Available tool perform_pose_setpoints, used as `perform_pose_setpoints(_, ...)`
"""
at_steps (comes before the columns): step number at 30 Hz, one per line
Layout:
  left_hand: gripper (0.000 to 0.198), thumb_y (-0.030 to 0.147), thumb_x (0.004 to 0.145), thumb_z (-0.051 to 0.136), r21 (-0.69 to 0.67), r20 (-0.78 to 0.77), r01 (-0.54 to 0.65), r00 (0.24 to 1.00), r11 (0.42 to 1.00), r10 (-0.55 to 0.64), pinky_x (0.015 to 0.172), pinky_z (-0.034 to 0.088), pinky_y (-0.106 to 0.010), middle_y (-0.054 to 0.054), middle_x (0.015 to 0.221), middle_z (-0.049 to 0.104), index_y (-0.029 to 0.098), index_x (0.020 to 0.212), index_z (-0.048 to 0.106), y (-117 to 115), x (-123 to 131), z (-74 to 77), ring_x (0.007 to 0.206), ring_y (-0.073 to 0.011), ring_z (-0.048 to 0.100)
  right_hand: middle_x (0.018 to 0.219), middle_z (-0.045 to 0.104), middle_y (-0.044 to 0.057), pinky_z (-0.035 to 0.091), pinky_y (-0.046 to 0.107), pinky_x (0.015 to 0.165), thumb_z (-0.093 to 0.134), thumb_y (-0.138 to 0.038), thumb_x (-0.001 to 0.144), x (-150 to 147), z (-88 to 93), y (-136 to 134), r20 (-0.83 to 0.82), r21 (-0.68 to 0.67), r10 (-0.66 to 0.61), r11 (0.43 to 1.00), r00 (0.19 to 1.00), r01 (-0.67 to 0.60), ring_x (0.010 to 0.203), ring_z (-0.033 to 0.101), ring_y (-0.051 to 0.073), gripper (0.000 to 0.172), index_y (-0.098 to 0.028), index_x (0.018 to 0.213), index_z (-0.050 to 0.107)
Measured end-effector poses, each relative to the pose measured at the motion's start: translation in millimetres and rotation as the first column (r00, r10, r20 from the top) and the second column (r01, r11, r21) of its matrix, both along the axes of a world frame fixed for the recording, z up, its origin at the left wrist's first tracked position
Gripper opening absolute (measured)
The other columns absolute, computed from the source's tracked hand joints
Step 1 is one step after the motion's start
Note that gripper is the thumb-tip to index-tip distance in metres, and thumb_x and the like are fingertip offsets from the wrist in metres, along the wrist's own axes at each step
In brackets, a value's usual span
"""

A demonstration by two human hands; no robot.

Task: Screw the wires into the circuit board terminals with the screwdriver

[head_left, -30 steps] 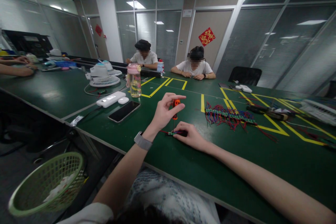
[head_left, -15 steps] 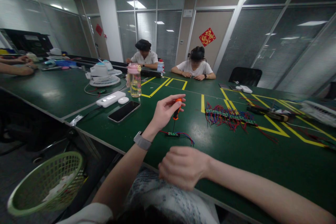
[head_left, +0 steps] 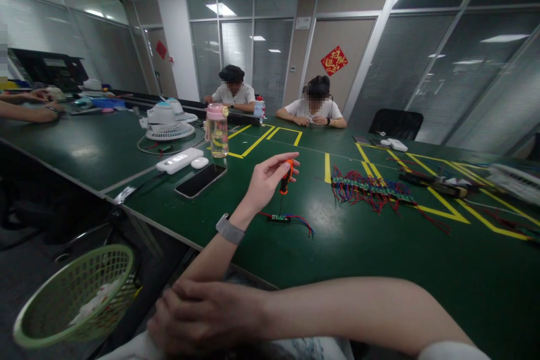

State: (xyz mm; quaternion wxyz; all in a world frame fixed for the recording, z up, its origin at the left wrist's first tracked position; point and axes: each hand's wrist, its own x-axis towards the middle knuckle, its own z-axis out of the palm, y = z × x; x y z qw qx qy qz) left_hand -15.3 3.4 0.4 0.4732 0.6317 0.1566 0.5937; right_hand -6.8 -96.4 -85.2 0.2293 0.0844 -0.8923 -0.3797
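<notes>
The left hand [head_left: 270, 179] pinches a screwdriver [head_left: 286, 184] over a circuit board [head_left: 278, 217]; the right hand [head_left: 206, 310] curls, hold unclear. A smartphone [head_left: 201, 181] and wired boards [head_left: 371, 187] flank them.

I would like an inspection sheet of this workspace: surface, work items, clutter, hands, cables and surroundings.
Surface: dark green tabletop with yellow tape strips.
Job's things: orange-and-black screwdriver, slightly tilted, its tip at a small green circuit board; exact contact too small to tell.
Clutter: black-screened phone, white oblong block, clear bottle with pink lid, row of wired green boards.
Hands: left hand holds the screwdriver's handle; right hand is in front of the left forearm, contact unclear.
Cables: red and blue wires at the small board; dark cable at the white block.
Surroundings: two people in white shirts across the table; light-green plastic basket below the table edge.
</notes>
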Motion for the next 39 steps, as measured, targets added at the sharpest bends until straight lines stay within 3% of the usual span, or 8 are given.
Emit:
perform_pose_setpoints(5,0.028,0.027,0.079,0.066,0.103,-0.082,-0.116,0.989,0.988,0.124,0.076,0.051,-0.024,-0.005,0.102,0.061,0.021,0.107,0.068,1,0,-1.5,0.086,-0.0128,0.059,0.119,0.064,0.003,0.043,0.03,0.099,0.036,-0.015,0.096,1,-3.1,0,0.003,-0.005,0.003,1.0,1.0,-0.003,0.11,0.056,0.016,0.034,-0.019,0.119,0.061)
perform_pose_setpoints(10,0.03,0.031,0.089,0.05,0.038,-0.007,0.06,0.998,0.998,-0.059,0.074,0.054,-0.03,-0.008,0.108,0.061,0.02,0.114,0.063,2,0,-2.3,0.088,-0.0166,0.061,0.118,0.064,0.003,0.042,0.029,0.099,0.036,-0.014,0.096,-1,-0.7,-1,0.018,-0.044,0.011,0.999,1.0,-0.01,0.109,0.056,0.016,0.033,-0.017,0.117,0.061)
perform_pose_setpoints(18,0.026,0.031,0.088,0.052,0.108,-0.049,0.011,0.999,0.994,-0.006,0.076,0.053,-0.027,-0.009,0.117,0.056,0.02,0.106,0.067,1,1,-1.4,0.097,-0.0176,0.059,0.121,0.062,0.003,0.043,0.029,0.099,0.034,-0.015,0.097,2,3.4,-1,0.084,-0.006,-0.016,1.0,0.996,0.017,0.111,0.055,0.015,0.033,-0.018,0.118,0.059)
perform_pose_setpoints(25,0.022,0.028,0.083,0.062,0.103,-0.08,-0.046,0.995,0.994,0.054,0.068,0.05,-0.022,-0.004,0.093,0.062,0.018,0.101,0.068,2,1,-1.8,0.075,-0.0104,0.059,0.12,0.064,0.002,0.043,0.029,0.1,0.036,-0.013,0.095,2,7.4,1,0.035,-0.029,0.022,0.999,0.999,-0.021,0.111,0.056,0.016,0.034,-0.018,0.117,0.062)
perform_pose_setpoints(29,0.029,0.03,0.09,0.048,0.046,-0.011,0.118,0.993,0.992,-0.118,0.077,0.053,-0.031,-0.009,0.113,0.06,0.019,0.112,0.064,4,2,-3.2,0.095,-0.0187,0.061,0.132,0.056,0.003,0.038,0.032,0.105,0.041,-0.022,0.095,29,27.0,14,-0.004,-0.041,0.123,0.992,0.992,-0.124,0.119,0.051,0.018,0.032,-0.019,0.121,0.058)
perform_pose_setpoints(32,0.034,0.03,0.088,0.053,-0.002,0.007,0.14,0.99,0.99,-0.14,0.071,0.055,-0.031,-0.009,0.105,0.063,0.018,0.119,0.059,4,3,-3.9,0.086,-0.0176,0.063,0.102,0.067,0.008,0.044,0.032,0.095,0.045,-0.025,0.092,76,39.9,30,-0.185,-0.053,0.174,0.981,0.967,-0.186,0.099,0.06,0.019,0.023,-0.016,0.096,0.065)
perform_pose_setpoints(36,0.029,0.027,0.082,0.062,0.051,-0.051,-0.045,0.998,0.998,0.048,0.062,0.051,-0.022,-0.004,0.088,0.061,0.017,0.109,0.063,2,2,-2.1,0.069,-0.0097,0.058,0.077,0.06,0.006,0.048,0.033,0.067,0.05,-0.012,0.082,142,37.0,53,-0.577,-0.356,-0.179,0.933,0.797,-0.048,0.071,0.056,0.017,0.011,-0.018,0.089,0.057)
perform_pose_setpoints(39,0.02,0.027,0.081,0.063,0.132,-0.094,-0.188,0.975,0.973,0.201,0.067,0.05,-0.02,-0.004,0.093,0.059,0.018,0.097,0.069,2,1,-1.3,0.076,-0.0098,0.057,0.085,0.06,0.008,0.049,0.037,0.07,0.052,-0.012,0.081,166,26.3,68,-0.567,-0.645,-0.485,0.764,0.665,0.008,0.08,0.057,0.021,0.017,-0.017,0.096,0.055)
